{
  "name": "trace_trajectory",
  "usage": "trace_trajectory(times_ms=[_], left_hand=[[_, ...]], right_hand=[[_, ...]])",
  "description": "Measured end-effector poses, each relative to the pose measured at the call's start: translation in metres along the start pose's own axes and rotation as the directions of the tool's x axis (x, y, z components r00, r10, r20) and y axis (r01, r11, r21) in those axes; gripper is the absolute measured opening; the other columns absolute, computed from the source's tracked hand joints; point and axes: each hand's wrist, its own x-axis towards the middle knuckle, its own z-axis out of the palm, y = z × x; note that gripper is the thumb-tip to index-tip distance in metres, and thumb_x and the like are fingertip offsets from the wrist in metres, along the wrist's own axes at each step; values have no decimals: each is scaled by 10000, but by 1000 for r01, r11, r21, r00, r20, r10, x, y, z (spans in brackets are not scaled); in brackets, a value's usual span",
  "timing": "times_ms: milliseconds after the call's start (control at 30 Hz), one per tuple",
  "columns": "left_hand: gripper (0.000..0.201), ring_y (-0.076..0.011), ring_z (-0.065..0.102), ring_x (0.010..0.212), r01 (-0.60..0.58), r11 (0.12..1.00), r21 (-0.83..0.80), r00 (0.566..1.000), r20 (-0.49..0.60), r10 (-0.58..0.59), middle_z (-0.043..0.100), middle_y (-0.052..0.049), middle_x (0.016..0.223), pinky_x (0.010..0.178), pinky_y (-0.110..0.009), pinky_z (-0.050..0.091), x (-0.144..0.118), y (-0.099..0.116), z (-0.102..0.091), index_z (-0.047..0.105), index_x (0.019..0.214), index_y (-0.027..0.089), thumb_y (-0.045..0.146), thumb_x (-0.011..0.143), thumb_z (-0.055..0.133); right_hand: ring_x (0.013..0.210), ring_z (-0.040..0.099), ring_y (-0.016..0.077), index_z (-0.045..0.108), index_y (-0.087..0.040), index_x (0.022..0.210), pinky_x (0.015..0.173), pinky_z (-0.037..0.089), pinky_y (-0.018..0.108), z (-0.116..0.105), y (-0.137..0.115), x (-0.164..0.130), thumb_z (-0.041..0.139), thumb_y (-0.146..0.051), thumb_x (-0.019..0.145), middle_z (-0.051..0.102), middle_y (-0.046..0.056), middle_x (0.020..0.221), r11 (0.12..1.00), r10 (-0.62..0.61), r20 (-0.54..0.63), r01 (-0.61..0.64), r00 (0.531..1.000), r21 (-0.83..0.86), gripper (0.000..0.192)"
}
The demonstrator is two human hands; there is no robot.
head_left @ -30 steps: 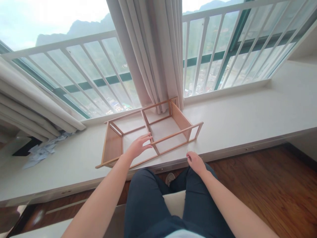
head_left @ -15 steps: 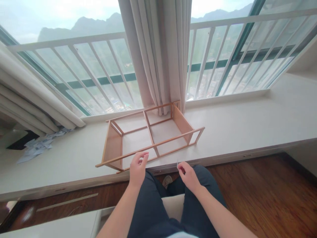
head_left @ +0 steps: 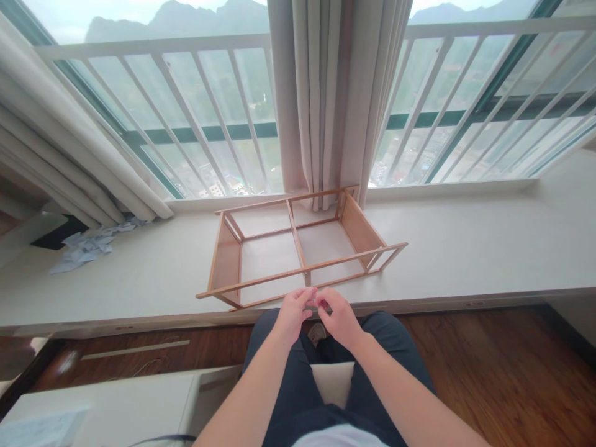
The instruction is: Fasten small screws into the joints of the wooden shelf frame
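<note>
A light wooden frame (head_left: 298, 251) with two solid end panels and thin rails lies on its side on the white window ledge (head_left: 465, 248). Just in front of its near rail, above my lap, my left hand (head_left: 291, 312) and my right hand (head_left: 339, 316) meet at the fingertips. Both pinch a tiny thin piece (head_left: 315, 302), too small to identify. Neither hand touches the frame. My dark trouser legs are below the hands.
A beige curtain (head_left: 335, 93) hangs behind the frame, touching its far corner. More curtain (head_left: 69, 167) is bunched at left above crumpled paper scraps (head_left: 88, 245). White window railing runs behind. A wooden floor (head_left: 512, 366) lies at right, a white surface (head_left: 107, 410) at lower left.
My left hand left the frame's middle rail and drew back toward my lap. My right hand moved left, and the two hands came together at the fingertips. The view shifted right.
</note>
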Motion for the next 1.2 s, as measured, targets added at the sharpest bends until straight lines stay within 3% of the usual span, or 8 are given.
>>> trace_trajectory(times_ms=[133,233,400,1200], left_hand=[[448,-158,657,772,8,998,-66,1000,18,-7,716,-50,821,670,-256,455,7,-2,-4,746,866,169,491,606,915],[426,-155,654,783,30,992,-120,1000,8,-29,718,-44,842,682,-259,449,12,-2,-5,741,874,178,463,611,917],[369,-115,602,729,38,983,-180,999,-24,-43,698,-22,822,637,-229,390,16,5,-2,746,854,189,421,620,913],[405,-140,601,764,66,989,-129,998,17,-64,692,-38,825,699,-257,401,28,9,-8,747,842,185,443,586,926]], right_hand=[[769,579,184,588,-226,880,748,484,303,2,-4,7,514,-100,861,616,22,835,998,46,-9,-46,999,34,148],[742,606,180,615,-219,910,725,501,298,7,-1,10,580,-201,905,654,19,828,975,193,-72,-183,979,125,39],[773,672,202,667,-209,936,727,527,307,16,5,13,619,-411,950,726,42,855,909,386,-99,-360,917,212,208],[733,669,205,691,-210,889,713,511,313,21,1,18,634,-431,944,745,41,816,912,396,-113,-377,911,163,235]])
